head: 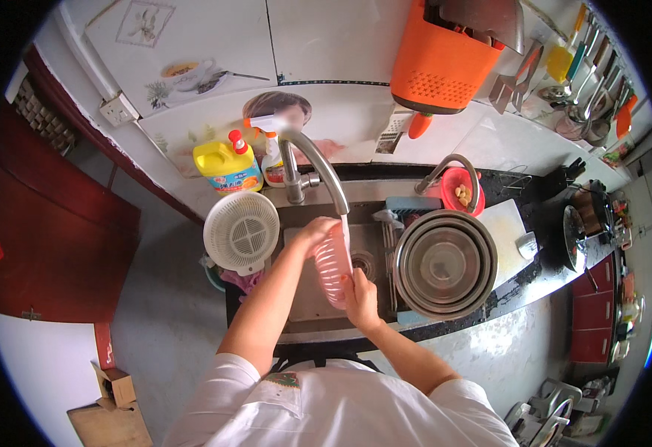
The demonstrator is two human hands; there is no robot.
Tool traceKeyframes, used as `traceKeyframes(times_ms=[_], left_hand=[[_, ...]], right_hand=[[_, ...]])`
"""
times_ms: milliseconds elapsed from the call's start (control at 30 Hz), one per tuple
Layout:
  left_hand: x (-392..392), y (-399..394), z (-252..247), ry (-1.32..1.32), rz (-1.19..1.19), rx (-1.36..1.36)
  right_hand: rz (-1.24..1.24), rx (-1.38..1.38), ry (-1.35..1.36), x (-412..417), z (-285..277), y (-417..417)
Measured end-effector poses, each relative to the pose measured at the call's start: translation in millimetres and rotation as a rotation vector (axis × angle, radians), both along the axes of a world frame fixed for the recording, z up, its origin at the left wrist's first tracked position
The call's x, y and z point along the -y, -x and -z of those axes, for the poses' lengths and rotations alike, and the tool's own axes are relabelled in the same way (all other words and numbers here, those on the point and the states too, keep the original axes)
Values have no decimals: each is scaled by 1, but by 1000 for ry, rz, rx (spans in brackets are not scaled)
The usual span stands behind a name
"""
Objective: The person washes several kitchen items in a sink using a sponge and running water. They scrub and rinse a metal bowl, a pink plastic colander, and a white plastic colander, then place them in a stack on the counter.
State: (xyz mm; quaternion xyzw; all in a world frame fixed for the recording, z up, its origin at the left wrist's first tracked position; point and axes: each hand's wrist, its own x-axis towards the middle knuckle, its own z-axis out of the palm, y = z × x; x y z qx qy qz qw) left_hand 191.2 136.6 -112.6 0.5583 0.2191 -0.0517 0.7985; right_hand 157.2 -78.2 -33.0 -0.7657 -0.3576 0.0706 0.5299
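Both hands hold a pink slotted plastic basket (pixel 332 271) on edge over the metal sink (pixel 303 302). My left hand (pixel 321 233) grips its far end, close below the faucet (pixel 326 173). My right hand (pixel 363 299) has the near end, with the thumb against the basket's side. Water runs from the spout onto the basket. Part of the sink drain (pixel 364 264) shows to the right of the basket. The fingertips of my left hand are hidden behind the basket.
A white colander (pixel 210 237) stands left of the sink, nested steel bowls (pixel 489 268) to its right. Behind are a yellow detergent jug (pixel 214 159) and a spray bottle (pixel 273 162). Farther right lie a red bowl (pixel 448 190) and a cutting board (pixel 507 223). An orange utensil holder (pixel 440 61) hangs above.
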Motion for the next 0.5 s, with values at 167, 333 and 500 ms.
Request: traceKeyframes(times_ms=[167, 333, 500], left_hand=[[13, 14, -20, 261, -261, 81], [4, 14, -2, -552, -216, 143], [24, 18, 2, -153, -277, 78]], right_hand=[[214, -591, -233, -5, 16, -21], [198, -908, -752, -26, 15, -32], [274, -908, -955, -26, 2, -53]])
